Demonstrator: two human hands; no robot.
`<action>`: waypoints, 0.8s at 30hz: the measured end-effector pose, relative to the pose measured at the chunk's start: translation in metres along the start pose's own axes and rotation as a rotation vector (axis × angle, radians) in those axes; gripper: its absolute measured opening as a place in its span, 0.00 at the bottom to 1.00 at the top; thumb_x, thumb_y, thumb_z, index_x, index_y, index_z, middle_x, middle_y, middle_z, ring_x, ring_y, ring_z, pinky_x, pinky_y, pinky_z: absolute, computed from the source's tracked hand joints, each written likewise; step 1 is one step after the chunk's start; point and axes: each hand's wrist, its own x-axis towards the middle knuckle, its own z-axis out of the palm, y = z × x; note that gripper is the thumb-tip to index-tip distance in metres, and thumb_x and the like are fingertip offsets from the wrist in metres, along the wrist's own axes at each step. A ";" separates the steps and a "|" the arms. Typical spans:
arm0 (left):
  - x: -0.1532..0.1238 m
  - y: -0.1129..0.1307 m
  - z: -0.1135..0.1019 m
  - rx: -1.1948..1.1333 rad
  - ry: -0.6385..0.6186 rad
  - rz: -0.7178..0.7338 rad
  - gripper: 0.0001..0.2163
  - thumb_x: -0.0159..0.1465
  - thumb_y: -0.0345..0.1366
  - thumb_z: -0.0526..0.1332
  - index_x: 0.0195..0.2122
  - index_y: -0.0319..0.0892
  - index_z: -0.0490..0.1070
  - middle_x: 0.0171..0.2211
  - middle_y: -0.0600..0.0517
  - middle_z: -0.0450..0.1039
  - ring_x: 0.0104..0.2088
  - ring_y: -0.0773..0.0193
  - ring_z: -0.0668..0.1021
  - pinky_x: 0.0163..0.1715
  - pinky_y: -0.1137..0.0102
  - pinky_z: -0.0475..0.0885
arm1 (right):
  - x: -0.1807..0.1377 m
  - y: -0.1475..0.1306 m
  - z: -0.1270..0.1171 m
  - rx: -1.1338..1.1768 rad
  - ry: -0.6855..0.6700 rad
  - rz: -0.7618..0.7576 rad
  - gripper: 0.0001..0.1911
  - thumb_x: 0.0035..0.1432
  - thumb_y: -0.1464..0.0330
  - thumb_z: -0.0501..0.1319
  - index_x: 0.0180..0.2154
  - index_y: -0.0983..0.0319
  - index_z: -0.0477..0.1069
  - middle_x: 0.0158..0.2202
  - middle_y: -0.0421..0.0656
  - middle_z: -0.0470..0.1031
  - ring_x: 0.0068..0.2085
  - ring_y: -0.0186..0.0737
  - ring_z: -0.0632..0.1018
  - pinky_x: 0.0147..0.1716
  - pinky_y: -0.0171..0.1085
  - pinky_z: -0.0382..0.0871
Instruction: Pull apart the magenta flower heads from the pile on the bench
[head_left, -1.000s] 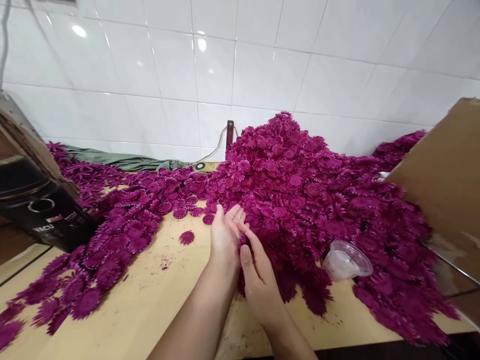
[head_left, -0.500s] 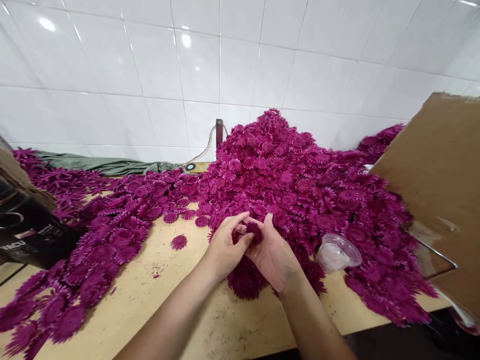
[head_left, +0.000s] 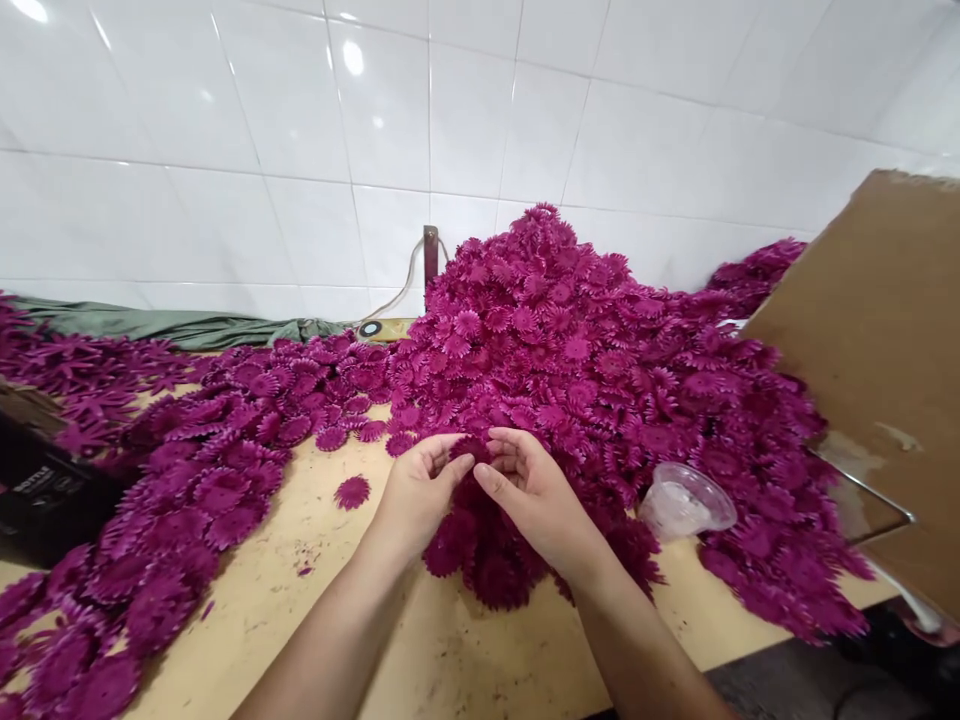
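Observation:
Between my two hands is a magenta artificial flower piece (head_left: 470, 446), a round layer with a fringed edge. My left hand (head_left: 418, 492) pinches its left side, thumb and fingers closed. On the other side my right hand (head_left: 534, 492) has its thumb and curled fingers closed on the same piece. The hands nearly touch at the thumb tips. Much of the piece is hidden by the fingers and blends with the big heap of flower pieces (head_left: 525, 340) behind. More darker flower pieces (head_left: 499, 580) lie just under my hands.
A clear plastic tub (head_left: 686, 500) with whitish content stands right of my hands. A cardboard box (head_left: 877, 370) bounds the right side. At left lie more flower pieces (head_left: 217, 490) and a black box (head_left: 52, 510). A single flower piece (head_left: 352, 491) lies on the wooden table (head_left: 315, 610).
My left hand has shifted left and my right hand has turned palm-down, with its thumb now opposite the left one. The flower piece has moved slightly left. The view has shifted a little.

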 end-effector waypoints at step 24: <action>-0.003 -0.014 0.010 0.070 -0.155 0.008 0.08 0.50 0.39 0.62 0.27 0.40 0.69 0.23 0.55 0.69 0.26 0.67 0.69 0.28 0.74 0.64 | 0.010 -0.012 -0.007 -0.527 0.109 -0.246 0.08 0.54 0.70 0.54 0.30 0.62 0.71 0.30 0.44 0.75 0.32 0.40 0.75 0.36 0.41 0.67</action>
